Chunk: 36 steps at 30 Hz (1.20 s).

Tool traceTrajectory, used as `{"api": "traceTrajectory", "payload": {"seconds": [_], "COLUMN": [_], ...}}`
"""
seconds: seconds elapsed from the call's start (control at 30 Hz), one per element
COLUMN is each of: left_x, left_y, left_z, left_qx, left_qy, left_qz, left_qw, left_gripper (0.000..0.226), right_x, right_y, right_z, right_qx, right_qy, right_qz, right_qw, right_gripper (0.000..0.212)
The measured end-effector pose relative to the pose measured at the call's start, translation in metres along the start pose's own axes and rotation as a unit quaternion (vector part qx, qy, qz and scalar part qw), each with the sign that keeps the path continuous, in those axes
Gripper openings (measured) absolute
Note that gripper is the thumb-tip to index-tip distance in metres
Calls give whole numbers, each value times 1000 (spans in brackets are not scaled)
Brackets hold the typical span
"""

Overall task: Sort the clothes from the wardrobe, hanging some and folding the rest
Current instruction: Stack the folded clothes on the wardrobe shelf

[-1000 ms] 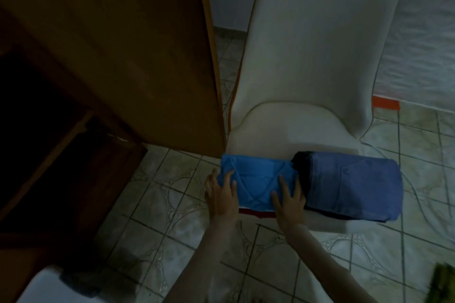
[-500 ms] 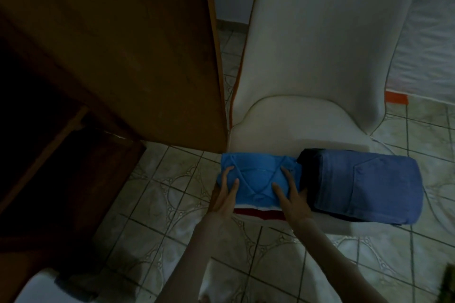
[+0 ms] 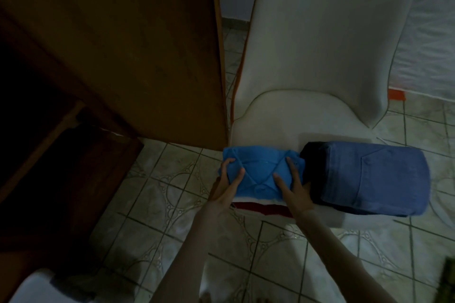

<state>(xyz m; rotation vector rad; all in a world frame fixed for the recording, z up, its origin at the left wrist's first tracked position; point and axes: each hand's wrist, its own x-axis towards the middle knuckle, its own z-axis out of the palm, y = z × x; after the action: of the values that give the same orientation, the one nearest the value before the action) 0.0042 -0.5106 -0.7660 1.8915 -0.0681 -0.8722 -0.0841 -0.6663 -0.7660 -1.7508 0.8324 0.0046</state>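
A folded bright blue shirt point(image 3: 258, 172) lies at the front left of a white covered chair seat point(image 3: 275, 120), on top of a folded white and dark red garment point(image 3: 263, 209). My left hand point(image 3: 227, 184) grips the shirt's left edge, thumb on top and fingers beneath. My right hand point(image 3: 293, 184) holds its right edge, fingers spread on the cloth. A folded stack of blue denim point(image 3: 369, 177) sits right beside the shirt, on the seat's right side.
An open wooden wardrobe door point(image 3: 138, 44) stands left of the chair, with the dark wardrobe interior point(image 3: 37, 118) beyond it. Patterned floor tiles point(image 3: 160, 192) lie below. A white object point(image 3: 32, 288) is at the bottom left. White bedding point(image 3: 428, 56) is at the right.
My hands went from lying flat on the blue shirt to taking its two side edges; the left thumb now curls over the edge. The camera moved slightly closer.
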Motion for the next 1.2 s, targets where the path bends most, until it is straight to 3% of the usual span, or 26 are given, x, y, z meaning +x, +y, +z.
{"api": "traceTrajectory", "payload": {"seconds": [0.23,0.47,0.63,0.83,1.0,1.2], "left_x": [0,-33,-72,-131,-188,-254], "left_y": [-1,4,35,98,156,220], "left_z": [-14,-24,-69,-144,-201,-256], "left_qx": [-22,-88,-76,-121,-119,-103], "left_qy": [-9,52,135,198,291,394], "left_qz": [2,39,81,111,133,171], "left_qw": [1000,994,985,966,940,897], "left_gripper": [35,37,52,63,64,62], "right_x": [0,-22,-39,-64,-93,-141], "right_y": [-7,-37,-86,-199,-301,-406], "right_z": [7,10,32,51,62,72], "right_qx": [12,1,-1,13,31,60], "right_qy": [11,9,-26,-87,-142,-166], "right_qz": [19,-50,-113,-182,-247,-326], "right_qw": [1000,999,993,979,958,929], "right_gripper": [54,55,78,85,62,54]}}
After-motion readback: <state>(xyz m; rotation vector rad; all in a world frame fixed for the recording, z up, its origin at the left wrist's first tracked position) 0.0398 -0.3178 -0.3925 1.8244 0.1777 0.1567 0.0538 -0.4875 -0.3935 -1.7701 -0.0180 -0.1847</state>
